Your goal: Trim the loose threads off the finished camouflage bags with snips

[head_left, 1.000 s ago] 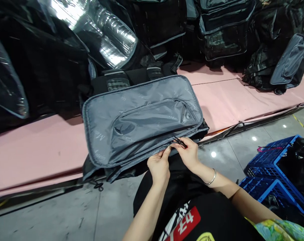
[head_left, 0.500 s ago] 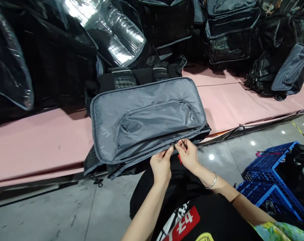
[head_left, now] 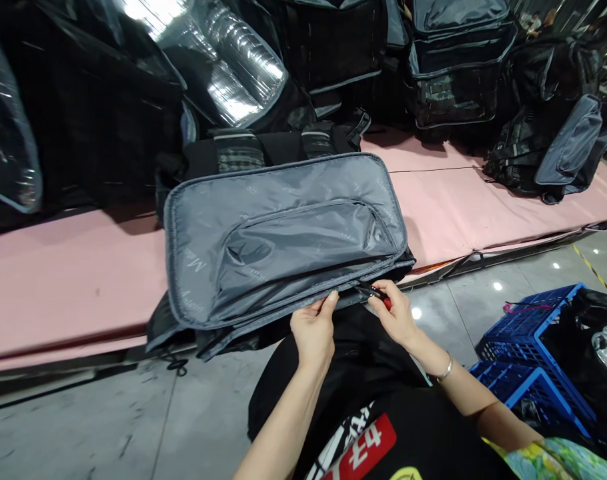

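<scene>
A dark backpack lies on the pink-covered table, its grey-lined flap (head_left: 283, 183) opened out toward me. My left hand (head_left: 314, 327) is closed on the near lining edge, pinching the seam between thumb and fingers. Just to its right, my right hand (head_left: 396, 315) is closed around a small pair of thread snips (head_left: 371, 291) with dark blades and a red part at the grip. The blades point left and reach the seam edge; whether a thread lies between them is too small to tell. Black shoulder straps (head_left: 241, 152) stick out behind the flap.
Several black backpacks (head_left: 333, 50) stand along the back, one with a shiny silver lining (head_left: 238, 80). Another bag (head_left: 566, 147) rests on the pink table cover (head_left: 448, 200) at right. Blue crates (head_left: 528, 320) with dark items stand on the floor at lower right.
My right hand has moved slightly right, away from my left hand, and the snips now show with their blades at the seam. My left hand keeps its pinch on the edge.
</scene>
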Tool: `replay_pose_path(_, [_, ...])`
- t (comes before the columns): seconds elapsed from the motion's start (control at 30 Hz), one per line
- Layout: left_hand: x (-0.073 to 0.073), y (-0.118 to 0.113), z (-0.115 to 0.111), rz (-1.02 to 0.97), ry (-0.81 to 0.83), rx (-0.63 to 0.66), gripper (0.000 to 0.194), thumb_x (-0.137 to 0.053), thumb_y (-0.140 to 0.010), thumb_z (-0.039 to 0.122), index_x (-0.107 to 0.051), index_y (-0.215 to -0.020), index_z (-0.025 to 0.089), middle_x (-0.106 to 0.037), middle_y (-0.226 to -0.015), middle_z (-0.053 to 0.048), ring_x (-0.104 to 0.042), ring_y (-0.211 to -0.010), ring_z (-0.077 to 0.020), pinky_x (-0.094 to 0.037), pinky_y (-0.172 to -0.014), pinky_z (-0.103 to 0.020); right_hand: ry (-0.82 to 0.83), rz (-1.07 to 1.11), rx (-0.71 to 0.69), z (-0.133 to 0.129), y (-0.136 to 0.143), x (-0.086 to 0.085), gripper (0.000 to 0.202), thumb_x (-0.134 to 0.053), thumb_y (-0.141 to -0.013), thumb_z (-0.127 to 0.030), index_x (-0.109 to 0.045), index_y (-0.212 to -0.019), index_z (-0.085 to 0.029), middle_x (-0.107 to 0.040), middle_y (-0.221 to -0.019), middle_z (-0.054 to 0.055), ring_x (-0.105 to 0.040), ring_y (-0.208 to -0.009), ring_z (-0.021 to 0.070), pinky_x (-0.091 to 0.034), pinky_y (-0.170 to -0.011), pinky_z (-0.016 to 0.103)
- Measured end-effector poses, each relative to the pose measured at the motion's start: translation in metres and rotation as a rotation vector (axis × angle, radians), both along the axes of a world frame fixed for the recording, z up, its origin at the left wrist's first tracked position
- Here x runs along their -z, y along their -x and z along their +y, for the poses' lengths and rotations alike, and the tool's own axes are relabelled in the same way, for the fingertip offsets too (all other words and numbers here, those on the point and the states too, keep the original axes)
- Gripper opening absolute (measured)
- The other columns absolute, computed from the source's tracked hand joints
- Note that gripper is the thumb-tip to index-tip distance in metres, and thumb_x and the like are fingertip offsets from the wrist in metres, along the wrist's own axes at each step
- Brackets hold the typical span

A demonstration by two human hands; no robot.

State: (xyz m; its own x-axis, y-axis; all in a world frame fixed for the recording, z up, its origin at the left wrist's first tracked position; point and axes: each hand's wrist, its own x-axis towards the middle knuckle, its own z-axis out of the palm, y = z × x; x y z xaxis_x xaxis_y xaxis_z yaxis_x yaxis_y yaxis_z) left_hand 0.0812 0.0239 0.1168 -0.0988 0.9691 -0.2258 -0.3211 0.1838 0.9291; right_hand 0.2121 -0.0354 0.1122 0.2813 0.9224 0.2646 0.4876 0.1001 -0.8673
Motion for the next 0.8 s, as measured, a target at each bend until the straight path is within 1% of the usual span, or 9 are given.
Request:
replay_pose_path(0.1, [0.003, 0.001, 0.001, 0.038, -0.003, -0.008, 0.02, -0.074, -0.059, 0.024, -0.067, -0.076, 0.014, -0.069, -0.072, -0.004, -0.064, -0.082, -0.0179, -0.043, -0.095, -0.038, -0.062, -0.116, -0.018, 0.005, -0.003, -0.002, 0.017, -0.053, -0.086, -0.033, -0.059, -0.094, -0.019, -0.062, -0.081, 0.003, -0.057, -0.072, 0.0146, -0.045, -0.067, 0.026])
replay_pose_path(0.3, [0.005, 0.002, 0.001, 0.076, -0.02, 0.01, 0.015, -0.072, -0.061, 0.024, -0.067, -0.07, 0.014, -0.07, -0.073, -0.006, -0.064, -0.084, -0.0183, -0.042, -0.096, -0.036, -0.136, -0.261, -0.042, 0.015, 0.004, -0.003, 0.022, -0.048, -0.09, -0.036, -0.06, -0.094, -0.018, -0.063, -0.08, 0.005, -0.058, -0.073, 0.0166, -0.045, -0.068, 0.028])
replay_pose_path(0.5, [0.001, 0.003, 0.0, 0.093, -0.025, 0.019, 0.015, -0.072, -0.061, 0.026, -0.067, -0.069, 0.014, -0.07, -0.073, -0.005, -0.064, -0.085, -0.0199, -0.041, -0.098, -0.039, -0.138, -0.313, 0.021, 0.014, 0.014, -0.003, 0.027, -0.044, -0.092, -0.04, -0.058, -0.093, -0.017, -0.062, -0.077, 0.005, -0.058, -0.07, 0.0169, -0.044, -0.065, 0.028])
replay_pose_path(0.63, [-0.001, 0.003, 0.0, 0.079, -0.009, 0.027, 0.016, -0.072, -0.061, 0.026, -0.068, -0.07, 0.013, -0.07, -0.074, -0.006, -0.064, -0.084, -0.019, -0.041, -0.097, -0.037, -0.15, -0.348, 0.046, 0.014, 0.017, -0.002, 0.027, -0.042, -0.093, -0.039, -0.058, -0.095, -0.018, -0.062, -0.077, 0.006, -0.058, -0.072, 0.0175, -0.044, -0.067, 0.028])
replay_pose_path(0.8, [-0.001, 0.003, 0.0, 0.05, 0.019, 0.022, 0.017, -0.073, -0.059, 0.025, -0.068, -0.07, 0.013, -0.07, -0.073, -0.006, -0.065, -0.082, -0.0186, -0.043, -0.095, -0.035, -0.184, -0.364, 0.046, 0.016, 0.018, 0.006, 0.027, -0.041, -0.093, -0.038, -0.058, -0.096, -0.018, -0.061, -0.076, 0.007, -0.058, -0.073, 0.0191, -0.044, -0.068, 0.031])
